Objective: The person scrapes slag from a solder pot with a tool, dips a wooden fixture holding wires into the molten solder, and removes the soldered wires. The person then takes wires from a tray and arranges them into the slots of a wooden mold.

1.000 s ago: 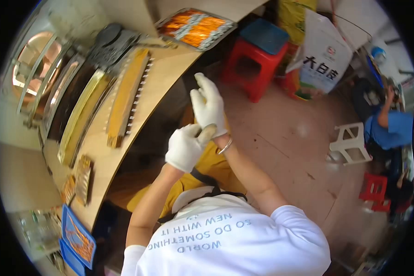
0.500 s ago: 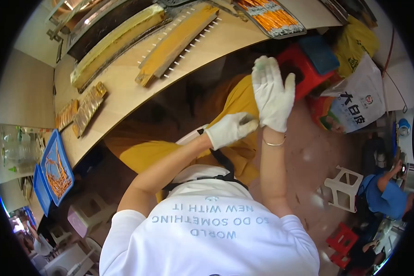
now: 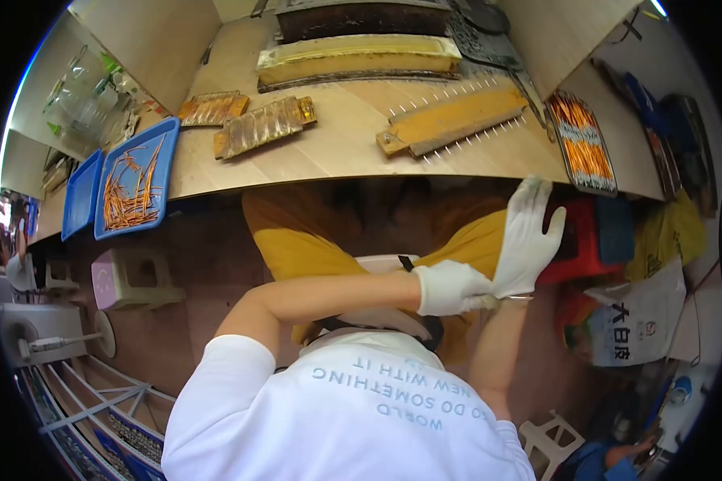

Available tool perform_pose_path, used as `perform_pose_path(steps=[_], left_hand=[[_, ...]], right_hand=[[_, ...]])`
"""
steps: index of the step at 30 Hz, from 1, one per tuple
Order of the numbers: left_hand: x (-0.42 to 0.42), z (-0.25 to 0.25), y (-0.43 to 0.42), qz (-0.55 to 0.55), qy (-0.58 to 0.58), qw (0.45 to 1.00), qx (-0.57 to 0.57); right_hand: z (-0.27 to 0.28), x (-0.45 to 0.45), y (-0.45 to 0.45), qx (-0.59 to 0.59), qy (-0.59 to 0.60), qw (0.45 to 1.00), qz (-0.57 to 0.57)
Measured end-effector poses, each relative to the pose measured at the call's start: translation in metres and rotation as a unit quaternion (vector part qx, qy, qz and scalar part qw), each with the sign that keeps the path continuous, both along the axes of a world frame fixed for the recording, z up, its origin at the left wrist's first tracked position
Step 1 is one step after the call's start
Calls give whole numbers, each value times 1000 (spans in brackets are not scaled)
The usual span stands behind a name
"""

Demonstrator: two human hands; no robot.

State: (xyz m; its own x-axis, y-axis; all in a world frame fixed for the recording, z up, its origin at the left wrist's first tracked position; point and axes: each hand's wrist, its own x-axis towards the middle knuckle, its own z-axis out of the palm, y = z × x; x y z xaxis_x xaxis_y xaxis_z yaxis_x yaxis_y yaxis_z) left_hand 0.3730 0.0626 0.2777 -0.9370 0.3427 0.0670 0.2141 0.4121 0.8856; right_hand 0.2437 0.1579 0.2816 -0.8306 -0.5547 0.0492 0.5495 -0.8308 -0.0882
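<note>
Both hands wear white gloves. My right hand (image 3: 529, 239) is raised below the table's front edge, fingers stretched upward and thumb apart, with nothing in it. My left hand (image 3: 455, 289) reaches across from the left, its fingers closed on the cuff of the right glove at the wrist, beside a bracelet (image 3: 520, 297). On the table (image 3: 329, 164) lies an orange-brown wooden bar (image 3: 457, 119) with white pins along both sides. Two ribbed, amber-coloured blocks (image 3: 265, 128) (image 3: 213, 109) lie further left. A long yellowish mould (image 3: 359, 61) sits behind them.
A blue tray (image 3: 169, 172) of thin copper-coloured pieces stands at the left, a dark tray (image 3: 609, 186) of orange-and-silver pieces at the right. Stools (image 3: 140, 279) (image 3: 552, 439), a red stool (image 3: 578, 240) and a white bag (image 3: 642, 321) are around. Another person (image 3: 590, 463) is at lower right.
The view has swung left, bringing the table across the top and the blue trays closer. My left hand stays at the right wrist, and the right hand remains raised with fingers extended.
</note>
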Motion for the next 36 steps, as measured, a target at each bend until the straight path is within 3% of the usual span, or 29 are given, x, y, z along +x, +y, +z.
perform_pose_path(steps=[1,2,5,6,8,9,10,11,13,14,17,19,21,22,24,27,31,32,36], left_hand=[[4,3,-10,37,-8,999,-23],[2,7,-27,17,-28,992,-120],[22,15,-81,125,-29,978,-165],[35,14,-105,167,87,963,-190],[57,26,-144,342,109,919,-160],[68,30,-162,405,79,891,-191],[82,39,-174,469,12,871,-144],[95,36,-186,505,42,839,-198],[120,38,-195,551,24,811,-196],[133,41,-197,552,22,801,-230],[174,52,-202,625,44,743,-236],[206,57,-213,675,51,687,-264],[247,62,-237,733,71,639,-224],[267,64,-252,779,36,601,-174],[296,69,-289,834,-68,513,-192],[315,67,-355,778,-198,492,-336],[289,61,-401,653,-365,503,-433],[284,62,-403,637,-373,526,-424],[285,45,-405,653,-333,531,-425]], right_hand=[[0,-5,-2,0,5,1000,30],[1,-10,-5,-1,9,998,59],[13,-14,-6,135,98,985,45],[21,-11,-10,225,135,964,29],[29,-7,-19,381,247,890,34],[37,-2,-31,456,320,830,25],[50,7,-47,536,378,754,34],[58,15,-66,550,433,713,42],[57,34,-111,504,515,689,83],[61,46,-135,516,585,619,92],[59,79,-208,420,764,487,60],[50,94,-255,385,825,411,31],[46,104,-295,418,853,313,-10],[39,104,-310,427,859,282,-21],[32,103,-328,448,862,238,-6],[21,99,-335,448,874,188,16],[29,102,-322,469,863,183,33],[31,100,-316,471,861,186,40],[23,93,-299,463,861,208,33]])
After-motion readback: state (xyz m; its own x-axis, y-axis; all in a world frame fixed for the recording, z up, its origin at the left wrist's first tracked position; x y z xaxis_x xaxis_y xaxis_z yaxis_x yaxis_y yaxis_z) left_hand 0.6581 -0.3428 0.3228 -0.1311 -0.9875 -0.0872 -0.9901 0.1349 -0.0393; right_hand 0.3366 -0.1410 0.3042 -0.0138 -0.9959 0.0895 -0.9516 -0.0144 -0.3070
